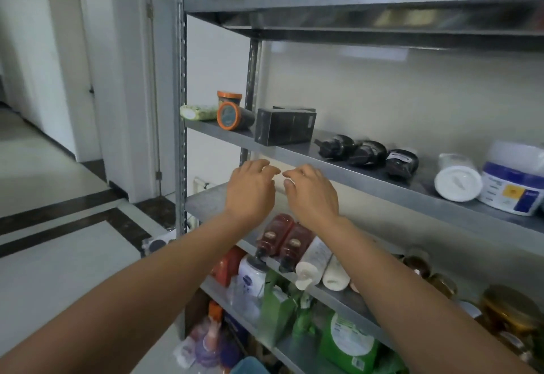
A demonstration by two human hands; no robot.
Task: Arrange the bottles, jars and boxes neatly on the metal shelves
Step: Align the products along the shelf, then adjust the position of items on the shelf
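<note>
Black box (284,126): one. Right of it, three black bottles (368,152), lying. Left of it, two orange-rimmed jars (234,116). Below it, left hand (250,189) and right hand (312,195), fingers loosely curled, holding nothing.

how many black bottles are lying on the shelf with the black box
3, on their sides in a row right of the black box: left bottle, middle bottle, right bottle. More could sit hidden behind them.

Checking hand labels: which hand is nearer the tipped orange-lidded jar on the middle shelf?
Left. The left hand is just below the jar; the right hand sits further right, below the black box.
</note>
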